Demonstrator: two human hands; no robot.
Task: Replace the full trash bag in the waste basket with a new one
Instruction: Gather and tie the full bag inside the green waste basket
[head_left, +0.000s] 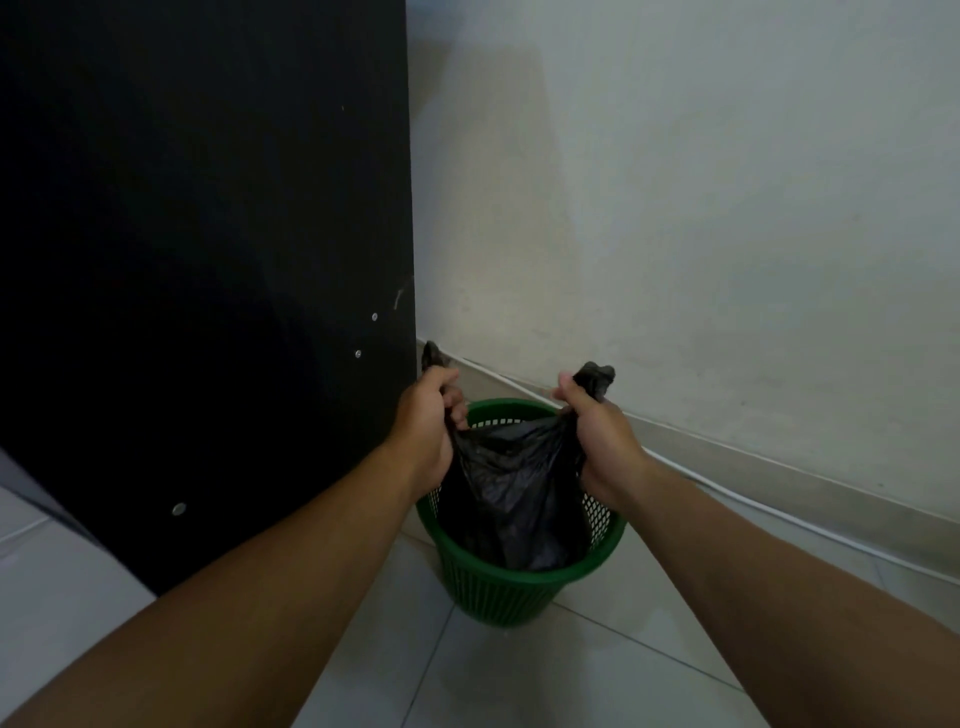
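Note:
A black trash bag (511, 488) hangs inside a green mesh waste basket (519, 587) that stands on the tiled floor. My left hand (428, 426) grips the bag's left top corner, and a black tip sticks out above the fist. My right hand (597, 441) grips the right top corner, with bunched plastic showing above the thumb. Both hands hold the corners above the basket's rim, and the bag is stretched between them. Its lower part sits down in the basket, and what is inside it is hidden.
A tall black furniture panel (208, 260) with screw heads stands close on the left of the basket. A pale wall (675, 208) with a skirting strip and a white cable (779, 514) runs behind it. White floor tiles (519, 675) lie in front.

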